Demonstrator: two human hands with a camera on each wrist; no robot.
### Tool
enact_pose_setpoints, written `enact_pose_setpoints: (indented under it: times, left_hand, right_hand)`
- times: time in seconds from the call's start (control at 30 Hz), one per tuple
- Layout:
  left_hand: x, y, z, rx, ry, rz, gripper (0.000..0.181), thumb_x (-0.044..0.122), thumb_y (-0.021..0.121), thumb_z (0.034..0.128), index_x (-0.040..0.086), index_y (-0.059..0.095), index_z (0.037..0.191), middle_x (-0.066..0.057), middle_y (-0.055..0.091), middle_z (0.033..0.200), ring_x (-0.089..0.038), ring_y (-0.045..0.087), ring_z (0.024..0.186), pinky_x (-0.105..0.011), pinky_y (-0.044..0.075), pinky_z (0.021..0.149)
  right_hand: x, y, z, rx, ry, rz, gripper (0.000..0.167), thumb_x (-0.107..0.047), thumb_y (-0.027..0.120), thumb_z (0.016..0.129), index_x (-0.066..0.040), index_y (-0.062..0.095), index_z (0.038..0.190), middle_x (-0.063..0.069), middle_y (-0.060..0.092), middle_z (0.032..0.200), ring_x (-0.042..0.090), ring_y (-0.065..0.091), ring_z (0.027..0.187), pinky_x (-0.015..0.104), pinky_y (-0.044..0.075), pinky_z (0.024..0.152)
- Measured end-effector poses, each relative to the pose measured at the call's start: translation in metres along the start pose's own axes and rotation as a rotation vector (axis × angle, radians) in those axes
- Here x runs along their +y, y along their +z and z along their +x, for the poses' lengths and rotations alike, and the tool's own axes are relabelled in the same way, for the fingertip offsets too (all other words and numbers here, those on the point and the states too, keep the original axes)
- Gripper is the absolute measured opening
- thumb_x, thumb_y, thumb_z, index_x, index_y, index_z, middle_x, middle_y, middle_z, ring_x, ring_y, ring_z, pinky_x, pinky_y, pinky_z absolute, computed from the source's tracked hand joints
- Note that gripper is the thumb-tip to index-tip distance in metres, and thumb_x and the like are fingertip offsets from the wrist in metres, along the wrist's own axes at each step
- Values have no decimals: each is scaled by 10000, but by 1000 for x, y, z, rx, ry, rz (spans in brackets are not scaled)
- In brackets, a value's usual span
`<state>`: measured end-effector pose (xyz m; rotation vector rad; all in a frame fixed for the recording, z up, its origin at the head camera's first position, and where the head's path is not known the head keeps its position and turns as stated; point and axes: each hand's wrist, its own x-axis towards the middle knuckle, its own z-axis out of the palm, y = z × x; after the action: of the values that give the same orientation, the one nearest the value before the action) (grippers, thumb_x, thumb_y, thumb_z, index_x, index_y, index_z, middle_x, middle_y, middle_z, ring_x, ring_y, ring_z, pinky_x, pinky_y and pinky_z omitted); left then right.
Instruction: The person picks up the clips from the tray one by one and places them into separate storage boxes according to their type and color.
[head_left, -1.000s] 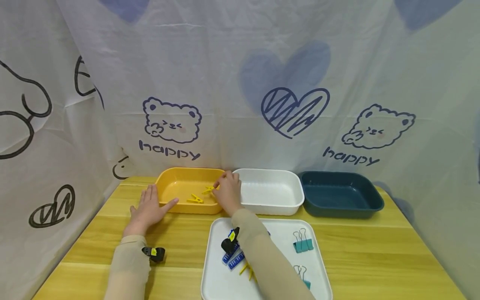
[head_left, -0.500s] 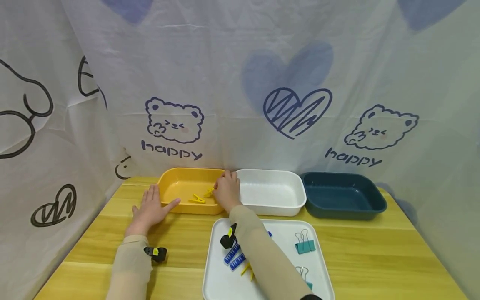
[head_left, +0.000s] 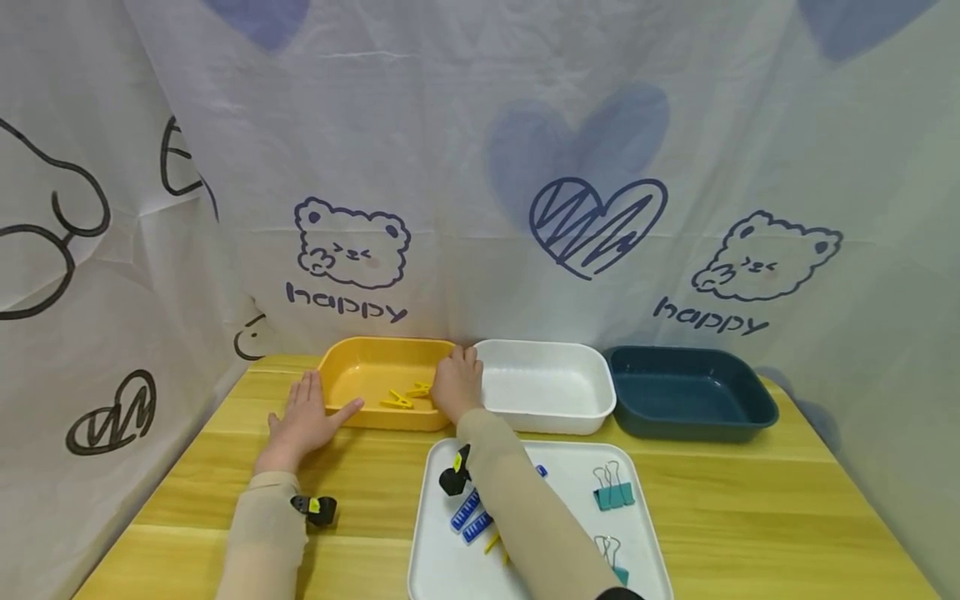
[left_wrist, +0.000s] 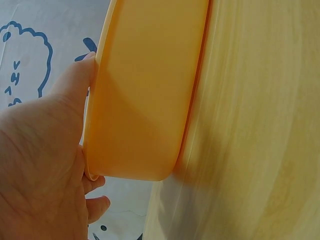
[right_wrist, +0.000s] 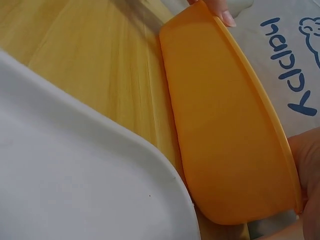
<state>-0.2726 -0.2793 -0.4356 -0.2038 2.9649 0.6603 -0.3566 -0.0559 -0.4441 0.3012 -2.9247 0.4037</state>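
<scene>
Fingers of the left hand (head_left: 303,423) lie stretched along the left end of the yellow bin (head_left: 386,419), the thumb spread away across its front rim, so this hand rests on the corner without clenching. At the bin's opposite end, the right hand (head_left: 457,387) bends over the rim; whether it pinches the wall or holds something small, I cannot tell, as its back hides the fingertips. Just left of that hand, inside the bin, lies a yellow clip (head_left: 420,390), with a second yellow clip (head_left: 397,400) beside it, nearer the left hand. Immediately right of the right hand stands the white bin (head_left: 551,421), and farther right the dark teal bin (head_left: 693,429). Below the right hand, partly under its beige sleeve (head_left: 540,517), sits a white tray (head_left: 446,575) bearing blue striped pieces (head_left: 465,510), partly hidden yellow pieces (head_left: 492,542) and, past the forearm, two teal binder clips (head_left: 615,497). Wooden tabletop (head_left: 750,517) extends around both hands; behind them hangs a printed cloth (head_left: 450,167).
</scene>
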Motion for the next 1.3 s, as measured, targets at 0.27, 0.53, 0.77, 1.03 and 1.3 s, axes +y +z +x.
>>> enact_pose_setpoints:
  times: [0.27,0.53,0.77,1.03,1.3]
  left_hand:
    - [1,1,-1,1,4,-4,1150,788,354,873,-51,-79,1529,-288,-78,1604,-490,-36,1481,-807,6,1060]
    - [0,1,1,4,7,-2,1155,793,355,869,-47,-86,1528,-282,-73,1608,-486,-34,1483,-810,9,1057]
    - [0,1,1,8,10,-9,1147,785,363,874,-47,-76,1530,-280,-73,1608,-486,-35,1483,-809,8,1059]
    - [-2,2,3,19,14,-8,1151,789,366,869,-49,-61,1533,-283,-57,1610,-486,-26,1484,-813,14,1056]
    - [-2,1,1,12,1,-10,1161,801,357,861,-45,-70,1532,-279,-64,1610,-483,-36,1484,-813,10,1055]
  right_hand:
    - [0,-2,-1,-11,1,-54,170,-175,592,921,-88,710,835,73,542,1039,254,390,1028,370,364,844]
    - [0,-1,-2,-9,-6,-55,193,-155,580,930,-97,689,782,66,545,1012,252,384,1003,370,347,830]
    - [-1,-2,-1,-32,-10,-82,196,-178,576,935,-99,711,817,64,559,1027,255,389,1013,376,351,836]
    - [-2,-3,-1,-43,-25,-91,217,-178,557,947,-110,723,824,59,561,1042,257,387,1026,380,347,835]
    - [-3,-4,-1,-47,-16,-12,179,-245,681,886,-118,714,764,50,545,1061,248,382,1049,368,348,854]
